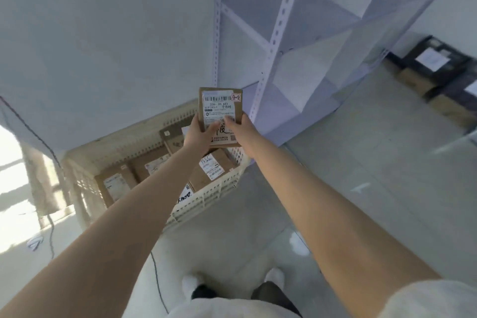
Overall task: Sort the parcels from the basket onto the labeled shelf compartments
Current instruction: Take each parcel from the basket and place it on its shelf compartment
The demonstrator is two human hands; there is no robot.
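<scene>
Both arms stretched fwd, bare forearms converging on one parcel [220,113] held up btwn the two hands. Left hand [196,132] grips its lower left edge, thumb laid across the front, other fingers hidden behind the card. Right hand [238,127] grips the lower right edge the same way, thumb on the white label [219,108], wrist bent slightly inward. So both hands are closed round the parcel, neither spread wide. Parcel is flat brown card, label side facing the camera, barcode at top, small sticker [236,97] at the top right corner w/ handwritten "2-2". It sits clear of everything else, in the air. Directly under and behind the hands: cream lattice basket [214,195] on the floor, w/ several more brown parcels [211,166] lying flat inside, labels up. Just right of the right hand and beyond it: pale metal shelf [277,31] w/ perforated uprights. Far right of the right arm: stacked dark and brown boxes [436,70], blurred. Left of the left arm, a thin cable [51,230] on the floor. Btwn the arms, low down, white shoes [275,276].
</scene>
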